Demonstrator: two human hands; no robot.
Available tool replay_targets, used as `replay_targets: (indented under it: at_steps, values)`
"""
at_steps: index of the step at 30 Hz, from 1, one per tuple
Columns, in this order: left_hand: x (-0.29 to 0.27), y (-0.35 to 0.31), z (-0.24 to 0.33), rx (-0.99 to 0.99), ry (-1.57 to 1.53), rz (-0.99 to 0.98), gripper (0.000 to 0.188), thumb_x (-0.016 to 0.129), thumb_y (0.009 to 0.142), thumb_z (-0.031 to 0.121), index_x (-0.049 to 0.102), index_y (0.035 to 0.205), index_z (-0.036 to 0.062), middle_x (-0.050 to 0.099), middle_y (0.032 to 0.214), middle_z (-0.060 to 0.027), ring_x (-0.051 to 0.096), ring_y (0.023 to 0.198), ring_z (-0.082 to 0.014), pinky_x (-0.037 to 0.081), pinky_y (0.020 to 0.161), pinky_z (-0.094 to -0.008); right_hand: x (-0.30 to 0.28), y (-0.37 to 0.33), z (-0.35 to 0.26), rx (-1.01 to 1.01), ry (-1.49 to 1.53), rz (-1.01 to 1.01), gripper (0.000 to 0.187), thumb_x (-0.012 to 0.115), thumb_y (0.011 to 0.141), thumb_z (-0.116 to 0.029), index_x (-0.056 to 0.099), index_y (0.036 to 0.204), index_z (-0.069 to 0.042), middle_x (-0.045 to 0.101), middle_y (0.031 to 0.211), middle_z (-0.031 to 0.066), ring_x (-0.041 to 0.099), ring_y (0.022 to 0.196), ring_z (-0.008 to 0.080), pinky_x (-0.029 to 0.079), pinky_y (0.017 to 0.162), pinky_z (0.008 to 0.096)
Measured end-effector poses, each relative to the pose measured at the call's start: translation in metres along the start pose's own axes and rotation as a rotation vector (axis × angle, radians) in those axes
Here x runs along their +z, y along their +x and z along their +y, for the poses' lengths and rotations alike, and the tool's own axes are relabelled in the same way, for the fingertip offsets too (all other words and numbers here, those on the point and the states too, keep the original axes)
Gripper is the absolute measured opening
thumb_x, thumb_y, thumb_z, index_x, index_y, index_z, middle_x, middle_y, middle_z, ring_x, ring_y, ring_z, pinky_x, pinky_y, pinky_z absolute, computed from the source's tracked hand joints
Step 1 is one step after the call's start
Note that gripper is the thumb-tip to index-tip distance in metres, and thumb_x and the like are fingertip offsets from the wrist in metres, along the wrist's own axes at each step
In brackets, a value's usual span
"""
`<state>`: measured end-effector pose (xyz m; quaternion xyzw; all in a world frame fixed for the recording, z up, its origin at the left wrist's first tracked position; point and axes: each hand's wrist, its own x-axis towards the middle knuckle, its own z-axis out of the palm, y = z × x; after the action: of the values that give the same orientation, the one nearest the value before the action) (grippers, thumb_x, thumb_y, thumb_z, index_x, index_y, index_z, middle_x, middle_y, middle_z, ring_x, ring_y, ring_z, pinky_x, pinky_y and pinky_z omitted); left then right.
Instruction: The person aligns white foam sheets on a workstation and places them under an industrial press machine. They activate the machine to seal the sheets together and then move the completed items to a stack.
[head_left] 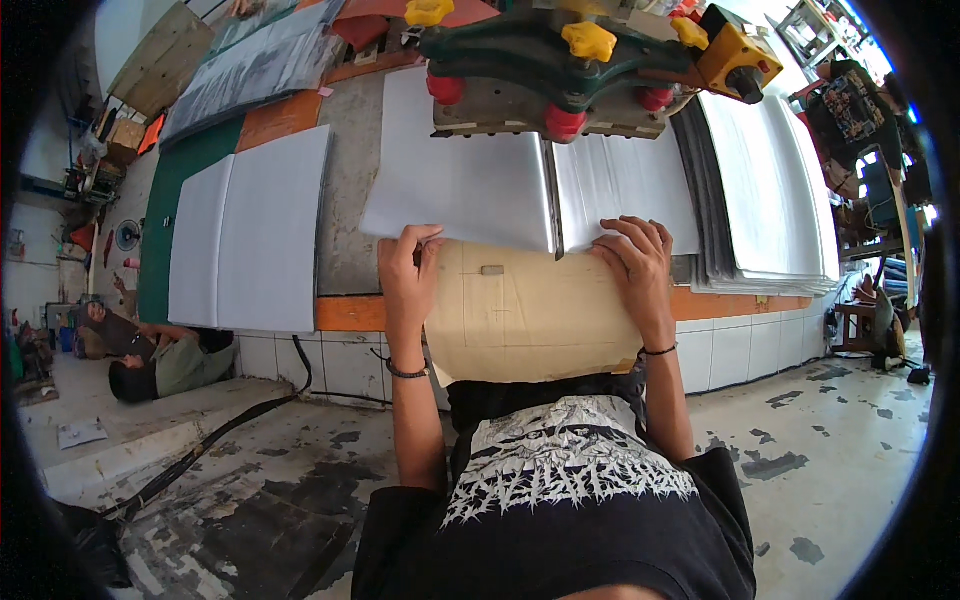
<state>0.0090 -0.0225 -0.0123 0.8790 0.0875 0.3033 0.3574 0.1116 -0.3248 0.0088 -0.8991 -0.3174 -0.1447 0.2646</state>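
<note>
My left hand (408, 275) and right hand (636, 262) both lie flat, fingers spread, gripping nothing, pressing the near edge of the white paper stack (470, 190) under the green cutter clamp (560, 70). Thin sheets, light and slippery, I reckon, so hold them by the edges. A tan board (525, 325) covers the surface (345, 312) below.

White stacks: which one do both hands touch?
The middle stack under the green press; left hand and right hand rest on its front edge. Other stacks lie untouched.
</note>
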Motion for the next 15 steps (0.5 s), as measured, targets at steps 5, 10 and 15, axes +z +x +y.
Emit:
replay_targets:
  at_steps: [5,10,15]
  values:
    - [-0.006,-0.013,0.015,0.063,-0.018,0.070,0.014,0.070,0.086,0.000,0.072,0.099,0.0060,0.069,0.078,-0.0077,0.054,0.059,-0.0184,0.042,0.057,-0.0318,-0.004,-0.011,0.008,-0.068,0.070,0.037,0.014,0.070,0.081,-0.017,0.071,0.093,-0.011,0.070,0.106,0.0027,0.060,0.113,0.0247,0.036,0.105,0.0486]
    - [-0.028,-0.081,0.026,-0.130,-0.094,0.035,0.010,0.069,0.087,0.005,0.073,0.095,0.0002,0.073,0.087,-0.0095,0.066,0.077,-0.0170,0.053,0.073,-0.0324,-0.040,-0.037,-0.005,-0.044,0.180,-0.089,0.013,0.071,0.077,-0.016,0.071,0.090,-0.012,0.069,0.097,0.0015,0.062,0.099,0.0227,0.041,0.098,0.0448]
    - [-0.047,-0.123,0.027,-0.189,-0.751,0.504,0.075,0.037,0.099,0.056,0.027,0.155,0.0086,0.034,0.151,-0.0246,0.044,0.132,-0.0362,0.043,0.106,-0.0511,-0.090,-0.068,-0.022,0.310,0.469,-0.164,0.004,0.074,0.082,-0.011,0.072,0.081,-0.008,0.068,0.076,0.0061,0.063,0.079,0.0225,0.048,0.080,0.0352]
